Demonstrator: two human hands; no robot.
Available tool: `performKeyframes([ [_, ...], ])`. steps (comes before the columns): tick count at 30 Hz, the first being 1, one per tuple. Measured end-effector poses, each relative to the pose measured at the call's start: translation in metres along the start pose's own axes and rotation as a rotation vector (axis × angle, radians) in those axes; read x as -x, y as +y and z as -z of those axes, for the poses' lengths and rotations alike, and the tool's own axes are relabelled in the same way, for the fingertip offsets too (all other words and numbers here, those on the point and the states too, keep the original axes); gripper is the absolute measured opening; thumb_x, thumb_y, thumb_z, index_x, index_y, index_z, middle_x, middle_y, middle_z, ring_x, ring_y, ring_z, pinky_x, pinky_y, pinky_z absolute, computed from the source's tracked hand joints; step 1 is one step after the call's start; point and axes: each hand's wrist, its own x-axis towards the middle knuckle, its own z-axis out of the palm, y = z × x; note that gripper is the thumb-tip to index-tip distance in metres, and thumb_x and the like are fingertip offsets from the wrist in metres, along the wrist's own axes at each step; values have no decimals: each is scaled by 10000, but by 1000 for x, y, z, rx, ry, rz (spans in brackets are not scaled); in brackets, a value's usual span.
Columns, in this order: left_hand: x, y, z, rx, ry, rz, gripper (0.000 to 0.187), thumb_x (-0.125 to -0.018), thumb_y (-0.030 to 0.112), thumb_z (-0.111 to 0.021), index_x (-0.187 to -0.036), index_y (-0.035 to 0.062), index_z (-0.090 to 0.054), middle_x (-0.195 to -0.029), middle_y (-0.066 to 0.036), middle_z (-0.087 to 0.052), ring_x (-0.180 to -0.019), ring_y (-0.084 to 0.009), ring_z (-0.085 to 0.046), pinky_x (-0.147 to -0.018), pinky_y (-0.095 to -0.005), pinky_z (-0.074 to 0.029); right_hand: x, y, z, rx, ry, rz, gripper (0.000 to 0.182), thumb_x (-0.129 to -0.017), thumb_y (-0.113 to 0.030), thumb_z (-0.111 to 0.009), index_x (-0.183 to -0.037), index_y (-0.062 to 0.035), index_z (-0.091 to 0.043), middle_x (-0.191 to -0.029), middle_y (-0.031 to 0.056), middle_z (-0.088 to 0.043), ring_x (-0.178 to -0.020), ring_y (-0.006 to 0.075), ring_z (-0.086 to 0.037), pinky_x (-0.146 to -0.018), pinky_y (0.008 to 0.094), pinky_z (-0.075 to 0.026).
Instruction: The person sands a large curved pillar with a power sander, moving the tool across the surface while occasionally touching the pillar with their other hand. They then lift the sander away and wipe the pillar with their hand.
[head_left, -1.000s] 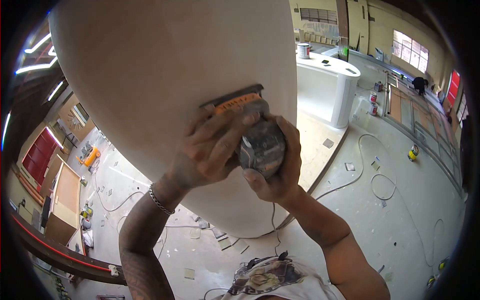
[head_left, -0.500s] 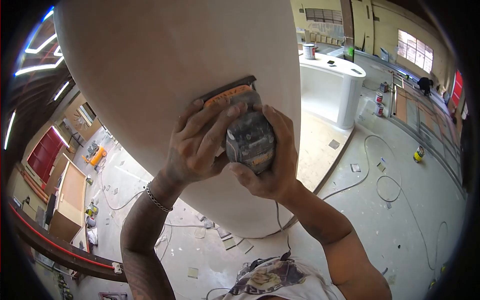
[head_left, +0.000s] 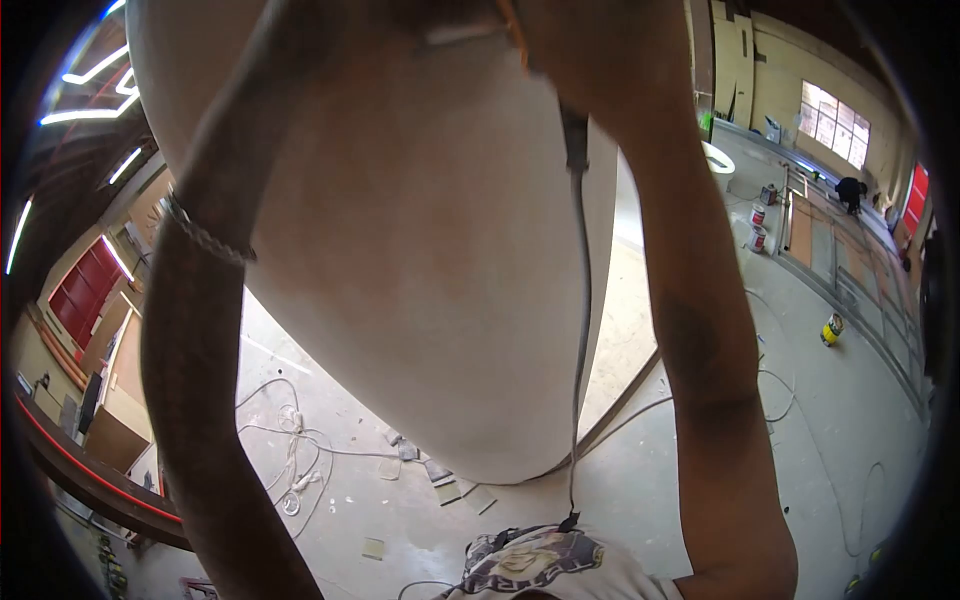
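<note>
A large, smooth, pale curved surface fills the middle of the view, with a pinkish-brown tint higher up. At the top edge my right hand is closed around a power sander. Only an orange edge of the tool shows beside the hand; the rest is hidden or cut off. Its grey cord hangs from below that hand down towards my shirt. My left hand reaches up near the sander, dark and blurred, with its fingers hidden. A chain bracelet circles the left wrist.
Sandpaper pieces and tangled white cords lie on the floor by the surface's base. Paint cans and a yellow can stand at right. Beyond, a person in dark clothes crouches by a metal frame.
Both arms have stretched upward, carrying the sander from the middle of the surface to the top edge of the view. The cord now hangs long and nearly straight.
</note>
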Motion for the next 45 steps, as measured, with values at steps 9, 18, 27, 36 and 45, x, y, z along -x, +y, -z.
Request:
performKeyframes([
  [9, -31, 0, -14, 262, -85, -20, 769, -693, 302, -912, -1309, -4, -568, -1163, -160, -689, -1072, -271, -674, -920, -378, -524, -9, -18, 40, -330, -221, -178, 474, -968, -368, -674, -1180, 44, -574, -876, 65, -652, -707, 104, -606, -583, 260, -497],
  [18, 31, 49, -44, 108, 47, -157, 818, -692, 296, -888, -1351, -35, -536, -1242, -194, -653, -1157, -374, -625, -1026, -479, -440, 76, 14, 35, -185, 0, -176, 694, -960, -301, -699, -1439, 58, -347, -1179, 141, -605, -1073, 178, -610, -902, 324, -523],
  [27, 96, 125, -55, 129, -215, 25, 763, -701, 252, -829, -1353, -12, -531, -1351, -131, -626, -1242, -274, -599, -1068, -478, -418, 189, 27, 63, 8, -36, -206, 879, -872, -388, -763, -1458, 85, -309, -1262, 245, -529, -1146, 324, -590, -969, 412, -492],
  [36, 63, 89, -47, 85, -116, 17, 839, -693, 266, -855, -1391, -23, -490, -1388, -156, -590, -1272, -304, -568, -1108, -499, -369, 122, 26, 50, -79, -24, -183, 821, -866, -266, -790, -1472, 47, -332, -1239, 196, -589, -1113, 266, -621, -948, 370, -509],
  [45, -25, 4, -24, 5, 84, -200, 782, -715, 302, -888, -1332, -31, -542, -1163, -180, -673, -1070, -358, -647, -975, -466, -463, -8, 26, 23, -151, -71, -35, 609, -978, -290, -676, -1383, 81, -413, -1052, 123, -639, -976, 139, -618, -835, 304, -526],
])
